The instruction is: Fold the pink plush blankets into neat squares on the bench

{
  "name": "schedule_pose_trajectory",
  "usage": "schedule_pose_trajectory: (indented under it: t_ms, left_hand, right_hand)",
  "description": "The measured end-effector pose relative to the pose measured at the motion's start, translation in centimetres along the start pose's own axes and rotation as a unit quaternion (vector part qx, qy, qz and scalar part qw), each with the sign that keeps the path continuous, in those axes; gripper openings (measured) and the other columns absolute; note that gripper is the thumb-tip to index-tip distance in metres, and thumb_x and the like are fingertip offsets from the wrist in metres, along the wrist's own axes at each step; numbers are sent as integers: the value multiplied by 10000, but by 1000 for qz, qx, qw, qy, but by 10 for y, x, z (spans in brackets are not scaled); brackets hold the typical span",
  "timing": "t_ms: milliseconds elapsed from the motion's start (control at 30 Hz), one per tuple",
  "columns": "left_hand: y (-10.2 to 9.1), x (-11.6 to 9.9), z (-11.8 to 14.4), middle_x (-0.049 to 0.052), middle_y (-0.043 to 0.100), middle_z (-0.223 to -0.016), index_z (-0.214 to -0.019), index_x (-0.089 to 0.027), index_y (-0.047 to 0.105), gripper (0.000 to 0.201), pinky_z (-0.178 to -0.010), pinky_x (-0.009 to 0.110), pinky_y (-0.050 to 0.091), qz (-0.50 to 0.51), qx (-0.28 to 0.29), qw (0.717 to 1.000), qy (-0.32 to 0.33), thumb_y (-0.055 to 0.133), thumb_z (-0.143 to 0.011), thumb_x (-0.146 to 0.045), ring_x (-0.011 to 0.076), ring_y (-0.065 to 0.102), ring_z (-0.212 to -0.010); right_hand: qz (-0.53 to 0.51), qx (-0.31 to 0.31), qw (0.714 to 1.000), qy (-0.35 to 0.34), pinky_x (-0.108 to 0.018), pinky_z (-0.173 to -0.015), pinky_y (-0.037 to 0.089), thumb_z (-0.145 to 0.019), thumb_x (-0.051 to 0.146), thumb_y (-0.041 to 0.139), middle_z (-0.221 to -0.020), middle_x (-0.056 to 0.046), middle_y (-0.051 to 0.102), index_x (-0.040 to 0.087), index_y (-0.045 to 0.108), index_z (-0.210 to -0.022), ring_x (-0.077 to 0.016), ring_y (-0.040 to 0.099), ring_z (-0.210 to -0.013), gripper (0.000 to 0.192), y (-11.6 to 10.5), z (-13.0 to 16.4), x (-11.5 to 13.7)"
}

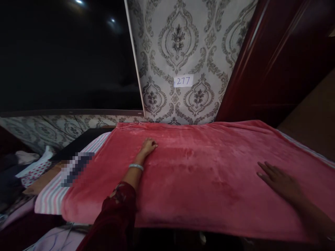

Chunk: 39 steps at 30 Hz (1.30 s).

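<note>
A pink plush blanket [180,195] lies spread over a table-like surface, with shallow wrinkles and darker brushed patches across its middle. My left hand [149,146], with a pale bracelet at the wrist, rests on the left part of the blanket near its far side. Its fingers are curled in toward the thumb, and anything between them is too small to make out. Over the right part of the blanket is my right hand [278,179], palm down and fingers stretched out. Grey, pink and white striped cloth [51,198] shows beneath the blanket's left edge.
A large dark television [70,59] hangs at the left. Patterned wallpaper carries a paper label [183,81] reading 277. At the right leans or stands a glossy dark red panel [267,62]. A dotted cloth [36,172] lies among clutter at the left.
</note>
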<state>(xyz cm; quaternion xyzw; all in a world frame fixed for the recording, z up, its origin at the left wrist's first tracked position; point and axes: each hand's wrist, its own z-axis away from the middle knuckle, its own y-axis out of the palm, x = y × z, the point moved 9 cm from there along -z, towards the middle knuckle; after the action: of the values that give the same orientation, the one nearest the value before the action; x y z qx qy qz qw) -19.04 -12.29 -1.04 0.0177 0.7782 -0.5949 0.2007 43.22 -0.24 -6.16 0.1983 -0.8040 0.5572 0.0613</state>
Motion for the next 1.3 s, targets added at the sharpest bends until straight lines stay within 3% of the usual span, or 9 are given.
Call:
schedule_pose_trajectory:
  t_ms: [133, 233, 367, 500, 667, 833, 1033, 1200, 1300]
  left_hand:
    - [5, 6, -2, 77, 704, -985, -880, -185, 744, 69, -925, 356, 478, 7, -8, 1000, -2, 696, -830, -183, 224, 620, -988]
    - [7, 6, -1, 80, 678, -953, -807, -185, 712, 63, -918, 376, 463, 12, -17, 1000, -2, 663, -844, -173, 236, 599, -982]
    - [3, 1, 2, 91, 661, -968, -801, -188, 663, 101, -929, 392, 447, 19, -44, 999, 10, 593, -866, -155, 246, 579, -1005]
    - [-10, -3, 4, 79, 663, -932, -840, -201, 621, 131, -934, 373, 449, 30, -76, 996, 29, 514, -897, -153, 228, 591, -970]
    - [-24, -5, 7, 76, 655, -886, -839, -212, 574, 160, -877, 356, 464, 37, -112, 992, 37, 448, -912, -148, 224, 591, -920]
    - [-36, -10, 13, 78, 639, -881, -842, -213, 550, 150, -874, 357, 458, 44, -132, 989, 43, 436, -932, -172, 227, 573, -912]
    - [-37, -19, 15, 70, 623, -866, -826, -215, 534, 152, -862, 341, 455, 52, -110, 991, 58, 437, -936, -177, 221, 576, -897]
    - [-33, -17, 16, 55, 643, -855, -828, -210, 557, 147, -843, 325, 458, 54, -82, 993, 60, 459, -935, -187, 205, 584, -869]
    - [-39, -7, 21, 47, 663, -865, -840, -203, 586, 143, -839, 317, 461, 55, -73, 994, 56, 482, -937, -211, 194, 591, -859]
  right_hand:
    - [-96, 29, 995, 21, -487, -813, 533, -748, 448, 603, -1103, -230, 733, 253, 717, -918, -378, 696, -1015, 283, 1, -25, 39]
    - [-223, 44, 970, -88, -439, -761, 563, -773, 398, 565, -968, -153, 754, 235, 691, -865, -311, 717, -859, 226, 17, -48, 137]
    - [-306, 91, 926, -199, -355, -728, 563, -777, 314, 575, -831, -77, 742, 230, 692, -783, -237, 697, -785, 143, 64, -64, 268]
    - [-354, 103, 892, -263, -347, -768, 556, -843, 272, 578, -947, -76, 747, 216, 726, -923, -221, 688, -861, 177, 96, -64, 338]
    - [-296, 95, 890, -334, -463, -949, 509, -858, 292, 668, -1149, -125, 712, 208, 724, -1168, -274, 653, -1053, 326, 117, -51, 352]
    - [-267, 75, 886, -370, -459, -963, 494, -902, 335, 659, -1210, -126, 673, 226, 708, -1225, -282, 621, -1106, 344, 113, -41, 351]
    - [-234, 60, 898, -369, -378, -811, 497, -970, 213, 511, -942, -105, 694, 196, 714, -908, -238, 632, -881, 213, 105, -37, 361]
    - [-219, -6, 924, -312, -383, -763, 484, -982, 233, 462, -883, -119, 679, 198, 656, -872, -258, 611, -829, 225, 97, -45, 348]
    - [-217, 1, 927, -306, -390, -762, 492, -980, 253, 455, -883, -115, 687, 212, 651, -867, -263, 618, -830, 229, 99, -47, 344]
